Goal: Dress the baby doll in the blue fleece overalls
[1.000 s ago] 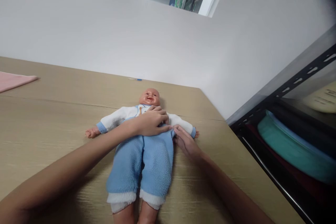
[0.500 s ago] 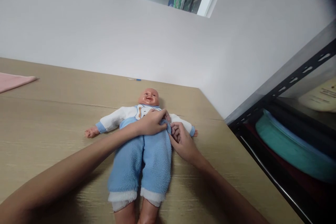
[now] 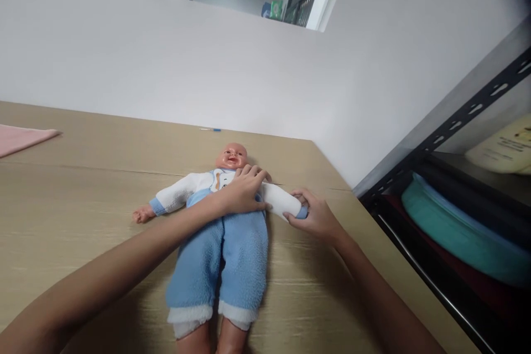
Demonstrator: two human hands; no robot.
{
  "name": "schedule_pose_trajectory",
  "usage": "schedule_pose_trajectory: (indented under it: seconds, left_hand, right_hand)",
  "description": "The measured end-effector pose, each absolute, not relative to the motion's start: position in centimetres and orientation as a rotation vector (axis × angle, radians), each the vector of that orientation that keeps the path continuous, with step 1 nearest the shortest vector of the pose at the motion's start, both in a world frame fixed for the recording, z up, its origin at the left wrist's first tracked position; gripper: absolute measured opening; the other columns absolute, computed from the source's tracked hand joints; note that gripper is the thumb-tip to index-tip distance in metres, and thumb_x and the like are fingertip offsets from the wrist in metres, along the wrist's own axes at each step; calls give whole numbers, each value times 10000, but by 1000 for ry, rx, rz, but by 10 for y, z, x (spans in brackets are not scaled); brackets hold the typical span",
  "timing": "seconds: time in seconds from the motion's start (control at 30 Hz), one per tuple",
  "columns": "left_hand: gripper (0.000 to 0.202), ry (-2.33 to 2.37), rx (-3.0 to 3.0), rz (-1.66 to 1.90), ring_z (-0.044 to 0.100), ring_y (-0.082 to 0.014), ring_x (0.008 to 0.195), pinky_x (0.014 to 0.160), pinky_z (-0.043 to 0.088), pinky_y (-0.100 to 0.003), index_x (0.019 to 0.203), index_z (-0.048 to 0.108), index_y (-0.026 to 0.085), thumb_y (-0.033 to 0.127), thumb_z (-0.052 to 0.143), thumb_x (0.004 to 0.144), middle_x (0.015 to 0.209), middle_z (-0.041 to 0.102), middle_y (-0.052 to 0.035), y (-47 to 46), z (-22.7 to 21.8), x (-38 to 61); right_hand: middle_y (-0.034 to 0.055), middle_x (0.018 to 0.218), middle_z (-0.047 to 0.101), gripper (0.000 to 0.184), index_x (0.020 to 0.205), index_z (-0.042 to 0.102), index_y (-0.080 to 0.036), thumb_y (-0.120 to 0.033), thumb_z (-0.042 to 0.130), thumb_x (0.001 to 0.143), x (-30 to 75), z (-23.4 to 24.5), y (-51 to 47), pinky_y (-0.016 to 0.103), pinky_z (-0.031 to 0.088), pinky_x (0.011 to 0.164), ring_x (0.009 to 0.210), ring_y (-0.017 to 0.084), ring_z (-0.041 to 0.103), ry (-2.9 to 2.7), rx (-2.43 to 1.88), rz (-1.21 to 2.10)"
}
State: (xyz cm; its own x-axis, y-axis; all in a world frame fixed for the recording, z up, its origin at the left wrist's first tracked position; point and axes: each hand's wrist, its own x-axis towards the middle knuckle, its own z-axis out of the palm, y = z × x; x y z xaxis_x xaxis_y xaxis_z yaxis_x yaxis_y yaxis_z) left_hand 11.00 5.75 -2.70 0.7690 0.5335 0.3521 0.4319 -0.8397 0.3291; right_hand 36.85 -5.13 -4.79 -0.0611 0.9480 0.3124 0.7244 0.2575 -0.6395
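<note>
— Pale wall (image 3: 178, 66) behind, wood-toned table (image 3: 103, 177) before it, dark rack (image 3: 458, 121) off to the right. Where was the doll?

— Doll (image 3: 232, 232) lay on its back on the table, in front of the wearer. Long axis ran away from the wearer: head toward the wall, legs nearest, cut off by the lower edge of view.

— And the hands?

— Right hand (image 3: 317, 215) was at the blue cuff (image 3: 302, 212) of the white sleeve (image 3: 280, 199) on the wearer's right. Thumb on the near side, fingers over the far side, cuff pinched between. Doll's hand at that end was hidden.

— Which way did the sleeve lie from that grip?

— Leftward and slightly away, back to the doll's shoulder. So its axis crossed the body's, nearly sideways.

— Left hand?

— Left hand (image 3: 244, 191) lay palm down across the chest, fingers near the neck, thumb apart from them by the sleeve's upper end. Couldn't tell whether it gripped any fabric.

— Nearer hand, then?

— Depended on the end: left at the shoulder, right at the cuff, most of the sleeve exposed between. Opposite sleeve (image 3: 178, 192) stretched out to the left, well apart from the right hand.
</note>
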Motion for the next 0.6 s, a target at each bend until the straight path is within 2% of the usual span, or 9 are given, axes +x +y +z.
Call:
schedule_pose_trajectory:
  seconds: [0.13,0.23,0.33,0.4,0.43,0.53,0.6]
  left_hand:
    - [728,802,2732,596,520,-379,1244,1092,460,-546,1383,576,185,393,905,767,1354,616,-151,56,-35,114]
    - [594,775,2762,615,520,-372,1217,1068,466,-542,1373,600,186,355,817,847,1325,633,-145,54,-39,112]
    - [433,753,2754,669,522,-358,1183,1056,463,-533,1337,627,190,338,698,936,1295,648,-140,54,-41,107]
    - [411,768,2704,729,529,-347,1155,1042,467,-519,1325,628,173,320,666,944,1277,653,-144,56,-42,103]
    - [407,775,2673,762,532,-344,1143,1034,468,-514,1317,627,159,310,657,940,1264,655,-148,57,-42,102]
    - [363,776,2547,859,549,-338,1116,1019,469,-509,1260,632,142,301,633,933,1204,664,-146,62,-42,96]
    - [317,749,2429,931,567,-336,1111,1034,465,-511,1205,643,156,341,620,948,1176,675,-139,65,-41,92]
  right_hand:
    - [63,1054,763,467,1123,672,-234,-388,903,747,336,-40,-58,309,543,680,859,236,711,-1386,-1373,856]
    - [51,1019,740,433,1084,701,-222,-478,870,778,321,-39,-60,281,548,670,825,199,682,-1162,-1282,1063]
    - [40,979,711,460,1106,691,-235,-645,681,899,321,-48,-54,284,552,635,778,188,653,-1063,-1220,1127]
    - [40,942,693,506,1047,679,-237,-717,624,896,326,-59,-48,284,537,607,770,194,642,-1054,-1229,1092]
    - [45,927,692,517,1007,681,-232,-729,656,866,329,-65,-46,285,528,600,769,198,637,-1068,-1246,1077]
    - [76,935,722,488,940,730,-200,-650,824,775,330,-79,-42,309,530,659,812,213,637,-1177,-1302,1064]
    - [84,998,740,432,995,770,-194,-549,884,777,323,-84,-45,338,544,769,890,222,646,-1273,-1306,1062]
